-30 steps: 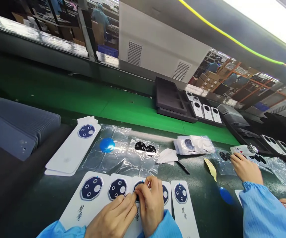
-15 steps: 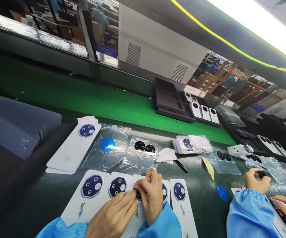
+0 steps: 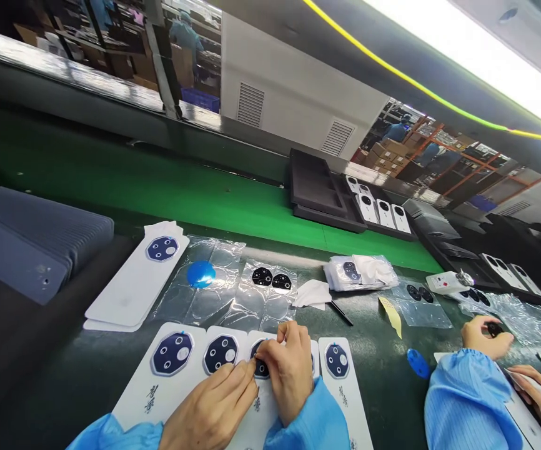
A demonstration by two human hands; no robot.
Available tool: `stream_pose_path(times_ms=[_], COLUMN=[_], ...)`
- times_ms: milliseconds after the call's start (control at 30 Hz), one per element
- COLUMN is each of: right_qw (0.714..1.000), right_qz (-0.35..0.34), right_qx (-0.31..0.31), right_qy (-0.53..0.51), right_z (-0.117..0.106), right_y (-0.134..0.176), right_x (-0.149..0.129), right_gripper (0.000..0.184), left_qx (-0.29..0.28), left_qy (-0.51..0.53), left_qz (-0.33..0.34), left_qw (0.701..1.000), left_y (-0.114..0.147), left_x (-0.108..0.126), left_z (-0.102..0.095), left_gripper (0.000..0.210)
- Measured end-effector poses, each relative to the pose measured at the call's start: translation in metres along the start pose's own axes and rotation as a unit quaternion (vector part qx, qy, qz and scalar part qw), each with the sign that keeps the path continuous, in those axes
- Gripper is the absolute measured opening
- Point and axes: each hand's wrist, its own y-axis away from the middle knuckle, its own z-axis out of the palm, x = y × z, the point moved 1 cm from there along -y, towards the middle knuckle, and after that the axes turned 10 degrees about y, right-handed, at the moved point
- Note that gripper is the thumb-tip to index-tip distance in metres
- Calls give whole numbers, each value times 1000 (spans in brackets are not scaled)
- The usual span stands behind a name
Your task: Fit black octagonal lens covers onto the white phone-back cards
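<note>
- Row of five white panels (image 3: 177, 392) lying side by side on the dark tabletop (image 3: 383, 397), across the lower centre of the frame, with dark blue octagonal plates (image 3: 173, 354) at the upper ends.
- Third panel (image 3: 263, 428) from the left: directly below the hands, with its octagonal plate (image 3: 262, 370) in the lower centre of the frame, partly covered by fingers.
- Left hand (image 3: 212, 403), out of a blue sleeve at the bottom edge: laid flat over the second and third panels, fingers close together, tips at the left side of that plate; thumb hidden, so cannot tell whether this grip is clamped on anything.
- Right hand (image 3: 289, 372), just beside: thumb and fingertips bunched together over the same plate, near the left fingertips; cannot tell whether clamped on a thin piece or only touching.
- Stack of white panels (image 3: 130, 294) at left of centre, slanting, with another octagonal plate on top.
- Clear plastic sheets (image 3: 177, 303) beyond the row, bearing a blue round film (image 3: 200, 274) and two black discs (image 3: 262, 276).
- White cloth (image 3: 310, 294) beside a slim black tool (image 3: 342, 314), right of centre.
- Co-worker's hands (image 3: 479, 337) at the lower right of the frame, one holding a black disc (image 3: 493, 329).
- Grey sheets (image 3: 40, 231) standing in a close stack at the left edge.
</note>
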Motion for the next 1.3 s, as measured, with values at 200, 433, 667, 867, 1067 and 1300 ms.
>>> stream_pose_path(times_ms=[200,433,667,867,1067,1300], right_qw=[999,998,999,999,925,809], right_qz=[-18,-10,-15,8,210,338], right_qx=[24,28,19,-4,-88,-143], right_qy=[42,52,41,-40,-303,-459], right_z=[1,0,1,2,-25,-35], right_y=[2,0,1,-2,9,34], right_x=[-4,-4,-4,5,17,2], right_gripper=[24,24,23,22,19,32], left_qx=[10,13,4,-5,-8,46], left_qy=[5,2,-4,-3,88,112], left_qz=[2,4,6,12,17,18], left_qw=[1000,1000,1000,1000,996,992], left_y=[-1,-2,-1,0,1,29], left_x=[0,0,1,-2,-14,-32], left_z=[-1,-2,-3,-5,-22,-37], left_gripper=[52,53,53,54,52,49])
